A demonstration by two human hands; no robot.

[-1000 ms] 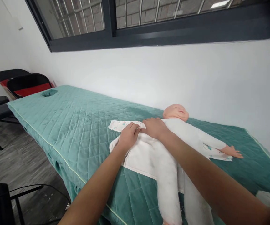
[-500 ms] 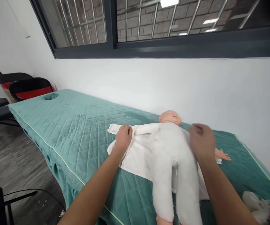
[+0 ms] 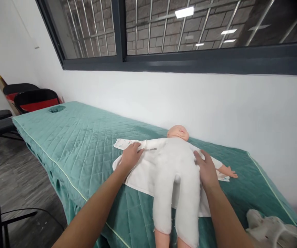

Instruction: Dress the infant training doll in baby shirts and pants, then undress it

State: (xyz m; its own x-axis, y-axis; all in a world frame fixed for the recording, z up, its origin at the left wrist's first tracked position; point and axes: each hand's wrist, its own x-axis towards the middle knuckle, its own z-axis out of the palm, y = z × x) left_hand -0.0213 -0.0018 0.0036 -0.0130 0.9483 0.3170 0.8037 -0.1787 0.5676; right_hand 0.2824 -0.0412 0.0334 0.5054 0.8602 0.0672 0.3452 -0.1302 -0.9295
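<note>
A baby doll [image 3: 178, 162] with a white padded body lies face up, legs toward me. Under it a white baby shirt [image 3: 140, 179] is spread open. On the left, the shirt's sleeve [image 3: 127, 144] with a patterned cuff sticks out flat; my left hand [image 3: 131, 156] is closed on the cloth there. My right hand [image 3: 206, 168] rests against the doll's side near the armpit, thumb and fingers apart. Past that hand, the doll's bare forearm [image 3: 228, 170] reaches out to the right, with white cloth above it and a patterned cuff beneath.
A green quilted cover [image 3: 86, 151] lies over the long table, which has a face hole [image 3: 57, 109] at the far left. A crumpled whitish cloth item [image 3: 269, 229] lies at the lower right. Behind are the wall and a barred window [image 3: 163, 31]. Folding chairs [image 3: 36, 100] stand left.
My right hand has come down from above the doll's arm onto its side, and its fingers have spread. My left hand stays at the left sleeve. The view has shifted slightly.
</note>
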